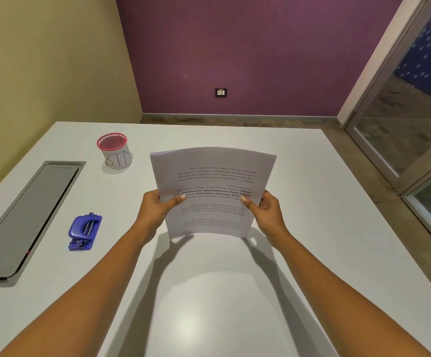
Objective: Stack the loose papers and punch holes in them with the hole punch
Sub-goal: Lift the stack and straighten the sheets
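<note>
A stack of printed white papers point(213, 181) stands upright over the middle of the white table point(312, 228), its lower edge at or just above the tabletop. My left hand point(157, 207) grips the stack's left edge, thumb across the front. My right hand point(266, 210) grips the right edge the same way. The text on the front sheet reads upside down from here. A blue hole punch point(84, 231) lies on the table to the left of my left forearm, apart from both hands.
A red mesh cup point(115, 152) with a white label stands at the back left. A grey recessed panel point(28, 215) runs along the table's left side. Glass doors point(415, 124) stand to the right, walls behind and left.
</note>
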